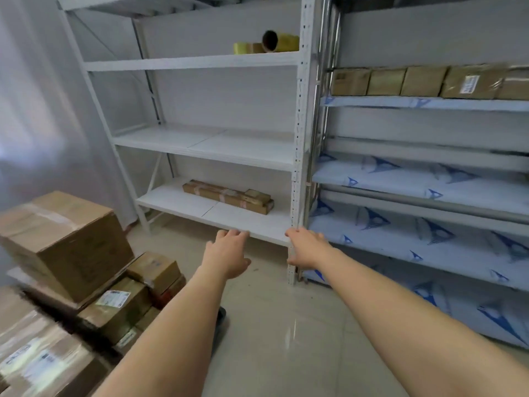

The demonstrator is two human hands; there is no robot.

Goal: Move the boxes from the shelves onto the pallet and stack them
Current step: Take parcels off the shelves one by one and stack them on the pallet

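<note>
A long flat cardboard box (pixel 229 196) lies on the lowest board of the white shelf unit (pixel 297 138). My left hand (pixel 227 250) and my right hand (pixel 306 247) both reach out toward that board's front edge with fingers relaxed, holding nothing. They are short of the long box. On the left, a stack of cardboard boxes (pixel 65 242) of mixed sizes stands low on the floor; what lies under them is hidden. A row of several brown boxes (pixel 423 81) sits on an upper board of the right-hand shelf unit.
Yellow rolls (pixel 274 43) lie on an upper white shelf. The right-hand shelves (pixel 429 181) are lined with white sheets printed with blue triangles. A white curtain (pixel 34 96) hangs on the left. Glossy floor (pixel 286 325) spreads between the stack and the shelves.
</note>
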